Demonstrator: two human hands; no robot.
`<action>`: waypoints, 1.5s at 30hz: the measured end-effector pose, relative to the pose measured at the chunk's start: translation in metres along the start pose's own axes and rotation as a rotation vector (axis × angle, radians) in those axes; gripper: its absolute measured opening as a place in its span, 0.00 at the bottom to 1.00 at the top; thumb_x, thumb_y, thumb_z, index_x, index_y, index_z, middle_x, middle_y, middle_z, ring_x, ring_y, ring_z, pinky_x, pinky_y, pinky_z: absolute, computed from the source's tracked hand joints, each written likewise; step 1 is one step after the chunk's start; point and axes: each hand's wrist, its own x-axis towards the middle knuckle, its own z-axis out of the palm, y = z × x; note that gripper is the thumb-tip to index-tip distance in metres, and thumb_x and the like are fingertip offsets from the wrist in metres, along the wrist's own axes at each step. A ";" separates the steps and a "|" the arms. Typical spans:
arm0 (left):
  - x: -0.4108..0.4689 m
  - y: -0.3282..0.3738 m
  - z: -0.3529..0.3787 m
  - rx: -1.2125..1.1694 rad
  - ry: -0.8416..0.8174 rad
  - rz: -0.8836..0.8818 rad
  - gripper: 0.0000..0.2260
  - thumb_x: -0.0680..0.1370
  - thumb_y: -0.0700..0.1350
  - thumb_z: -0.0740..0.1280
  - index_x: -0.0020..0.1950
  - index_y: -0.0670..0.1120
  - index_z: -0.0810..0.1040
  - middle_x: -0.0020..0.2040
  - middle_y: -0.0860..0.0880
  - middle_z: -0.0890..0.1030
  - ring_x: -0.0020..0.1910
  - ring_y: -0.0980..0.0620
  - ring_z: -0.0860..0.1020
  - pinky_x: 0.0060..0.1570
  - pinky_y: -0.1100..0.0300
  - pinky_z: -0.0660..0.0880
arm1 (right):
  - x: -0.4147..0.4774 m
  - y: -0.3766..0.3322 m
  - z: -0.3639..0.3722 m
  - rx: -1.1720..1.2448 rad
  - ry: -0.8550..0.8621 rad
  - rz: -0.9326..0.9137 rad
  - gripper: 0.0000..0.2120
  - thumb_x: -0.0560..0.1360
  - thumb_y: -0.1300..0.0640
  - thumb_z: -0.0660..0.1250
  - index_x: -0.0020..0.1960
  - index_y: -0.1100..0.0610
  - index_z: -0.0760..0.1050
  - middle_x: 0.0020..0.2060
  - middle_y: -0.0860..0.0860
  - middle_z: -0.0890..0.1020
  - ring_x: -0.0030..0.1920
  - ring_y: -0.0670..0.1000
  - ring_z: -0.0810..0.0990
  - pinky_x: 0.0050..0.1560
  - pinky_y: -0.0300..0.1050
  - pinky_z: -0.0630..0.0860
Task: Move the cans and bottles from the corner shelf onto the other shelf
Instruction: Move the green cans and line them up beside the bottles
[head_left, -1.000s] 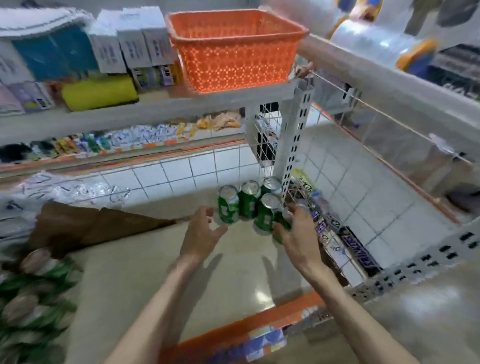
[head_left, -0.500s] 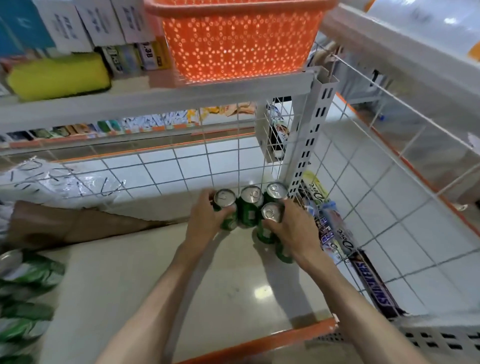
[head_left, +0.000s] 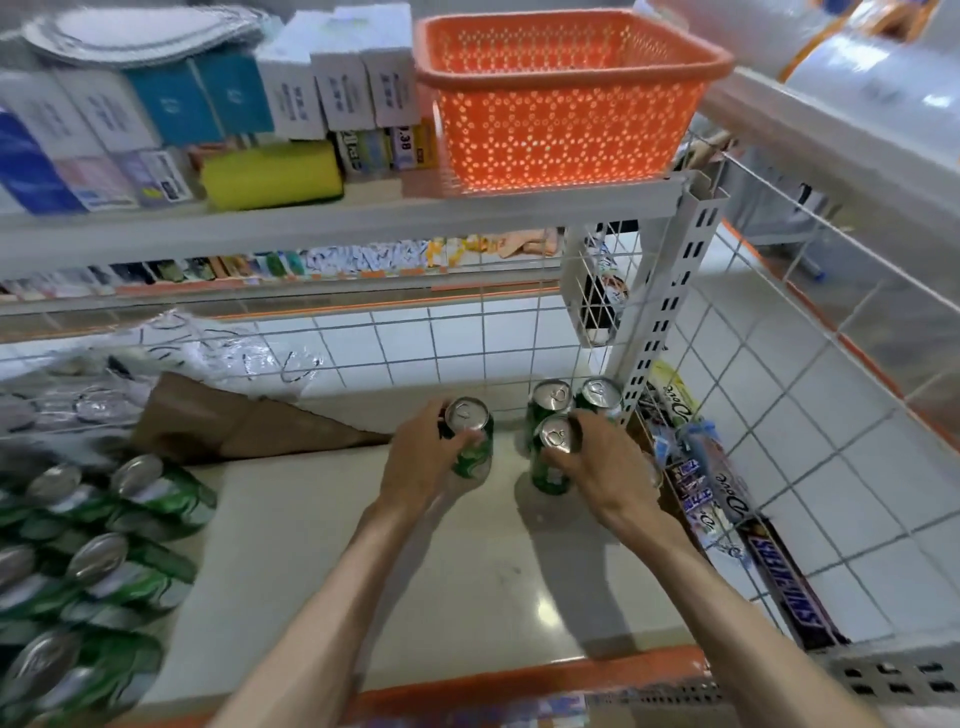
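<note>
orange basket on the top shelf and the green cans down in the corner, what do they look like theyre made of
The orange basket looks like moulded plastic: one uniform colour, thick rim, walls pierced with a regular pattern of small holes that light shines through. The green cans look like thin metal, probably aluminium: bare silver tops with pull tabs, glossy printed green sides. The left hand has one can in its grip.

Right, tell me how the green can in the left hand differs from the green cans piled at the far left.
The green can in the left hand stands upright; the piled green cans at the far left lie on their sides. The left hand grips the held can, while nothing touches the piled ones. The held can stands alone; the piled ones are stacked together. Both have green bodies and silver tops.
</note>
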 end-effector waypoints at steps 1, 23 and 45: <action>-0.005 -0.004 -0.012 -0.004 0.009 -0.004 0.16 0.73 0.55 0.75 0.57 0.50 0.80 0.50 0.54 0.84 0.49 0.54 0.81 0.48 0.56 0.78 | -0.004 -0.008 0.001 0.038 -0.013 -0.009 0.15 0.72 0.45 0.72 0.52 0.52 0.74 0.44 0.47 0.80 0.45 0.50 0.79 0.49 0.51 0.78; -0.102 -0.129 -0.250 0.064 0.177 -0.041 0.17 0.72 0.55 0.76 0.57 0.50 0.82 0.50 0.50 0.86 0.49 0.51 0.82 0.48 0.56 0.78 | -0.081 -0.226 0.100 0.095 -0.065 -0.250 0.12 0.68 0.50 0.74 0.49 0.49 0.77 0.39 0.48 0.80 0.38 0.51 0.75 0.35 0.42 0.66; -0.033 -0.155 -0.240 0.002 0.104 -0.050 0.08 0.75 0.51 0.72 0.52 0.55 0.79 0.46 0.59 0.82 0.47 0.63 0.78 0.45 0.63 0.73 | -0.014 -0.239 0.143 0.093 -0.090 -0.205 0.14 0.71 0.48 0.72 0.54 0.51 0.76 0.47 0.48 0.82 0.45 0.52 0.79 0.43 0.49 0.76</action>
